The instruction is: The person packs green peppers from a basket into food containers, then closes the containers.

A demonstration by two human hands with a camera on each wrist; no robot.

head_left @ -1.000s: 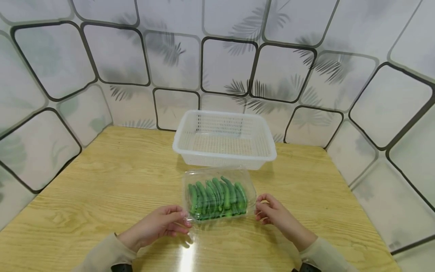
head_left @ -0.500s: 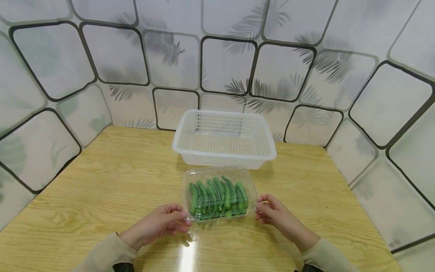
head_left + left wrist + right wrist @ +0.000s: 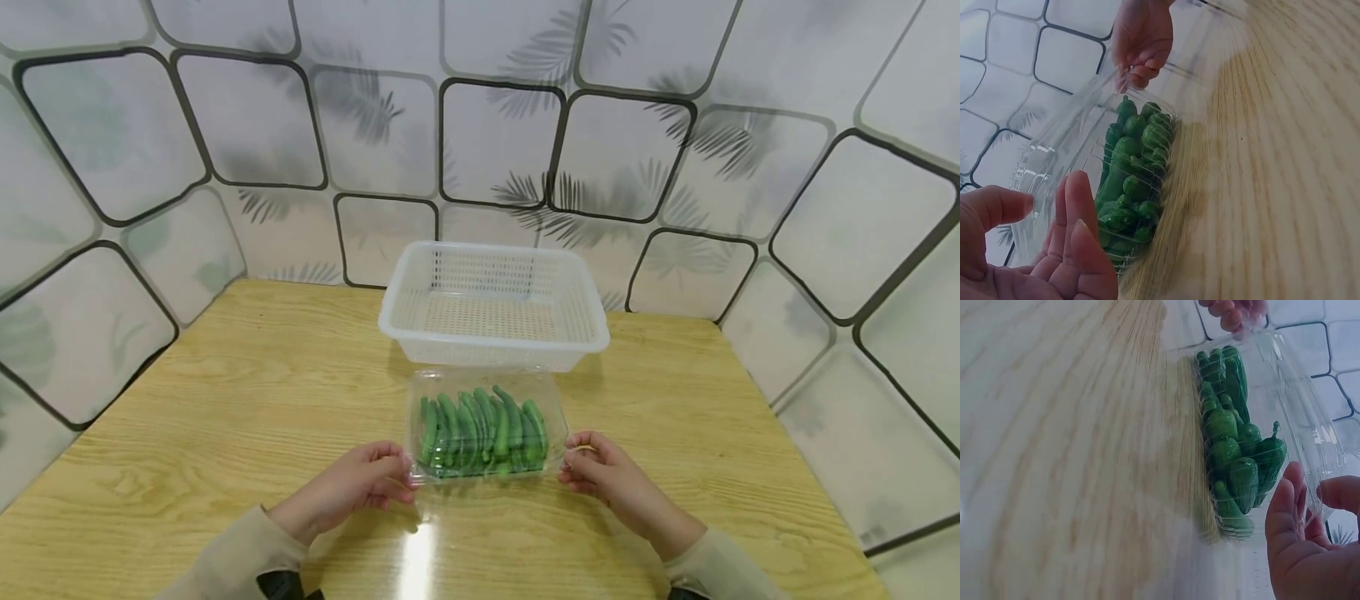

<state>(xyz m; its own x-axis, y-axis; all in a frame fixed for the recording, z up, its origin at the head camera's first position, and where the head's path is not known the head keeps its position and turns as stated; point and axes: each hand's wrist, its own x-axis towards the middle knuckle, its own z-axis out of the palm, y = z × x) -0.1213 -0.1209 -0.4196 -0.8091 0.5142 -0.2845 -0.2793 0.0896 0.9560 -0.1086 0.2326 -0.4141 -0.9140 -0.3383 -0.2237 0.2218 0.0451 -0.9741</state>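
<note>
A clear plastic clamshell box with its lid down stands on the table, in the middle of the head view. Long green peppers lie side by side inside it, their stem ends visible in the wrist views. At the box's near left corner, my left hand holds the edge between thumb and fingers. My right hand pinches the rim at the near right corner, the thumb on the lid edge and the fingers below it. Reflections on the clear plastic blur the exact contact.
Behind the box stands a white perforated plastic basket with nothing in it, close to the box's far edge. The wood-grain table is backed by a patterned wall covering on the far side and both flanks.
The left side of the box has shifted slightly away from me together with my left hand, so its near edge lies straighter. My right hand has barely moved.
</note>
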